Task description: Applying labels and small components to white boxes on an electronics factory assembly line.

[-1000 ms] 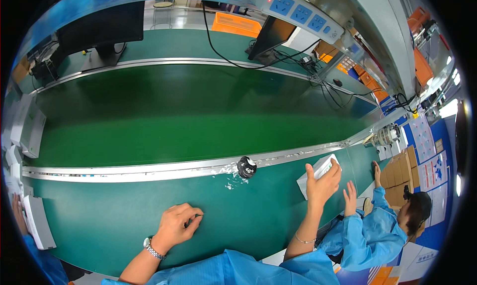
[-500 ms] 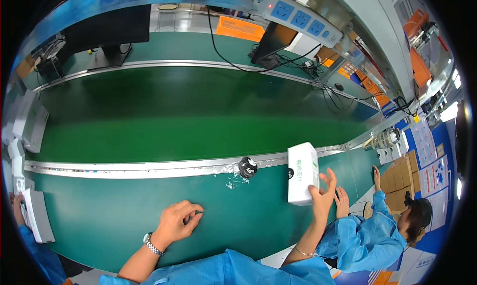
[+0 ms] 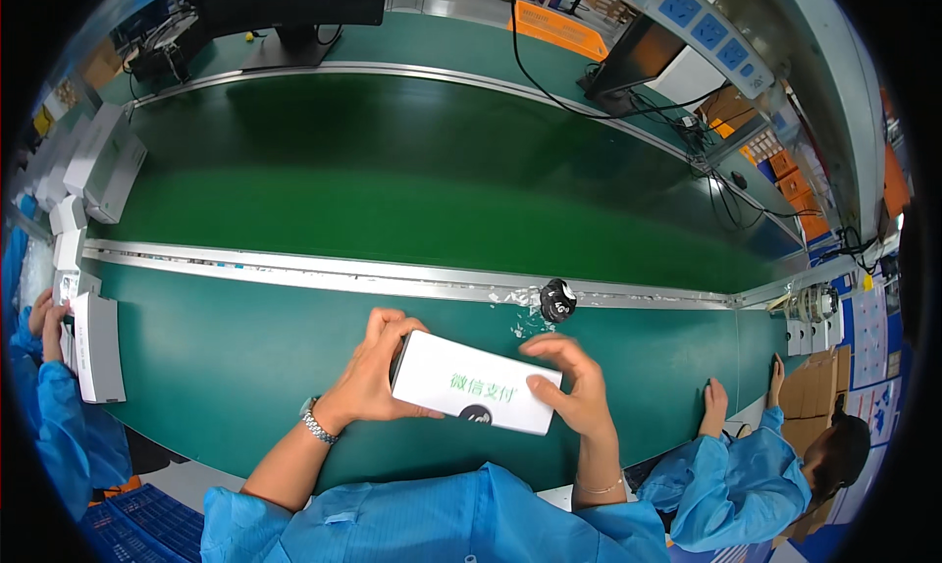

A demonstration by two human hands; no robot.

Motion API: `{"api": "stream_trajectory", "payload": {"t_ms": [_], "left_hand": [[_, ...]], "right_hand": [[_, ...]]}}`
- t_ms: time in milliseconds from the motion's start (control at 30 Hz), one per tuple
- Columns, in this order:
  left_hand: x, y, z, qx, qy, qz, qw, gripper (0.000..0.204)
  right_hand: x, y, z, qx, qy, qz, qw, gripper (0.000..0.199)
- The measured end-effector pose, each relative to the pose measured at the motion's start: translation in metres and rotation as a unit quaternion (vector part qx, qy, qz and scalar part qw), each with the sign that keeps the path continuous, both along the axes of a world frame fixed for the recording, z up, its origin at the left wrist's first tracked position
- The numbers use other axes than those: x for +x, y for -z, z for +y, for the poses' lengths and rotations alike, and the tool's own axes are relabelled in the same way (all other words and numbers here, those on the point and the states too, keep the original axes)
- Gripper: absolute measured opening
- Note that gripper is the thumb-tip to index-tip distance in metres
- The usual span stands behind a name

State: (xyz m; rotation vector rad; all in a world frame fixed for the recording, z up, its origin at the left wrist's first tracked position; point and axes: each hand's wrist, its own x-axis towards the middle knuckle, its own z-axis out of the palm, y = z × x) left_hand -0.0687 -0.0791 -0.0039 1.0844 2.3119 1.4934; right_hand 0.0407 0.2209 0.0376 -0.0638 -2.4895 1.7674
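Note:
A white carton (image 3: 442,362) with green print and a black round sticker is held tilted in front of my body, above the green bench. My left hand (image 3: 373,375), with a metal watch on its wrist, wraps round the carton's left end. On the other end, the thumb of my right hand (image 3: 581,391) presses the printed face while its fingers curve over the far edge. Beyond the carton, a roll of black round stickers (image 3: 557,301) stands against the metal rail, with clear scraps (image 3: 530,323) scattered beside it.
A green conveyor belt (image 3: 412,180) runs behind the metal rail (image 3: 294,275). White cartons (image 3: 101,347) stand at the left edge by another person's hands (image 3: 51,318). A co-worker in blue (image 3: 721,485) sits at the right. Overhead hangs a power strip (image 3: 706,33).
The carton has come from the right to in front of me and turned lengthwise. My left hand, free before, now grips its left end. The whole view has shifted.

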Motion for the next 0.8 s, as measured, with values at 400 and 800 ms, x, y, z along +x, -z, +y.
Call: {"api": "stream_trajectory", "payload": {"t_ms": [400, 800], "left_hand": [[0.004, -0.001, 0.004, 0.007, -0.044, 0.024, 0.999, 0.101], [0.005, -0.003, 0.004, 0.013, -0.046, 0.020, 0.999, 0.098]], "right_hand": [[0.016, -0.040, -0.071, 0.281, -0.037, 0.102, 0.953, 0.026], [0.020, -0.045, -0.084, 0.294, -0.024, 0.047, 0.954, 0.026]]}}
